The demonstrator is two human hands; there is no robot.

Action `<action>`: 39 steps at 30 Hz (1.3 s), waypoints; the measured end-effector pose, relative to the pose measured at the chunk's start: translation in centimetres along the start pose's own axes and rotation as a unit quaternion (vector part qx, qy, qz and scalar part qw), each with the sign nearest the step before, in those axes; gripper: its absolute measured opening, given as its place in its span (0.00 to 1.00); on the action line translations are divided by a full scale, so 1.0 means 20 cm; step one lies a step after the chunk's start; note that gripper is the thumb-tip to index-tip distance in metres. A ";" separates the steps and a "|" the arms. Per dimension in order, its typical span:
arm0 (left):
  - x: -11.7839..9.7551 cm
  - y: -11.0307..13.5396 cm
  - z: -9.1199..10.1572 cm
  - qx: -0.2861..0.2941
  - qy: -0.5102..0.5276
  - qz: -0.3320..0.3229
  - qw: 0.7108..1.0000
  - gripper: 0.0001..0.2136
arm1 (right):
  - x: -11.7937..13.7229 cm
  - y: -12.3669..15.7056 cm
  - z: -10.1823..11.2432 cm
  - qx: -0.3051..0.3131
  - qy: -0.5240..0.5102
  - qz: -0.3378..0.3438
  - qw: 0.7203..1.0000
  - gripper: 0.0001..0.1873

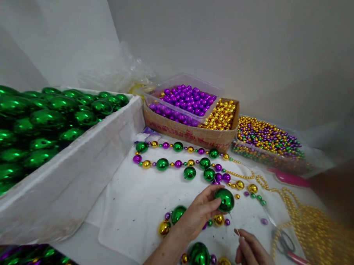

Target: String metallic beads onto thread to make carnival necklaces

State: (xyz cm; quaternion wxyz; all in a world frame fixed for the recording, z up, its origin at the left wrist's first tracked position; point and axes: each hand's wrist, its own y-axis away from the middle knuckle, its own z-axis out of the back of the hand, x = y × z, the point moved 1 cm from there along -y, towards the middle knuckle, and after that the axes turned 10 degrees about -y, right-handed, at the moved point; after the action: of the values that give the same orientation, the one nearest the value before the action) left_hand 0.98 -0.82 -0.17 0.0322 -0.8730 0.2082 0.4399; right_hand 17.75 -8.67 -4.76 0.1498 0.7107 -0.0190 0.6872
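Note:
My left hand (pixel 197 211) grips a large shiny green bead (pixel 226 200) between thumb and fingers above the white cloth. Lower and to its right, my right hand (pixel 254 254) pinches a thin pale string (pixel 237 232), its end pointing up towards the bead. Under and in front of my left hand lies strung work with a large green bead (pixel 199 258), gold beads (pixel 164 228) and small purple ones, partly covered by my wrist. Behind the hands, a finished-looking garland (pixel 162 164) of green, gold and purple beads lies in a loop.
A white foam box (pixel 106 145) of big green beads stands left. At the back are a cardboard box (pixel 191 135) with purple and gold beads and a clear tub (pixel 270 144) of small mixed beads. Scissors (pixel 303 263) and piled gold bead chain (pixel 325 232) lie right.

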 end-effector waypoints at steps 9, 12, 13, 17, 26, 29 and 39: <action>-0.07 -0.08 -0.06 -0.034 -0.159 -0.028 0.986 0.11 | 0.25 -0.10 -0.04 0.080 0.105 0.087 0.987 0.19; -0.14 -0.13 -0.13 -0.019 -0.231 -0.084 0.969 0.11 | 0.39 -0.12 0.03 0.062 0.195 0.176 0.963 0.21; -0.16 -0.15 -0.17 -0.004 -0.252 -0.102 0.962 0.11 | 0.44 -0.12 0.04 0.049 0.215 0.209 0.953 0.21; -0.24 -0.17 -0.36 0.073 -0.273 -0.145 0.948 0.10 | 0.60 -0.15 0.05 0.032 0.237 0.276 0.931 0.16; -0.07 -0.35 -0.31 0.093 -0.303 -0.068 0.946 0.12 | 0.55 -0.17 0.23 -0.019 -0.174 0.079 0.981 0.11; 0.15 -0.48 -0.18 0.004 -0.389 -0.032 0.921 0.04 | 0.55 -0.14 0.28 -0.023 -0.227 0.073 0.971 0.11; 0.32 -0.57 -0.07 -0.012 -0.266 0.066 0.962 0.05 | 0.36 -0.09 0.32 -0.072 -0.004 0.007 0.997 0.22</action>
State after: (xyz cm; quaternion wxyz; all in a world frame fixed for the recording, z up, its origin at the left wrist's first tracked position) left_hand 9.80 7.14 -5.79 0.0475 -0.7089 0.2438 0.6602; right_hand 24.69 -7.23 1.85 0.1955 0.7008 -0.0741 0.6820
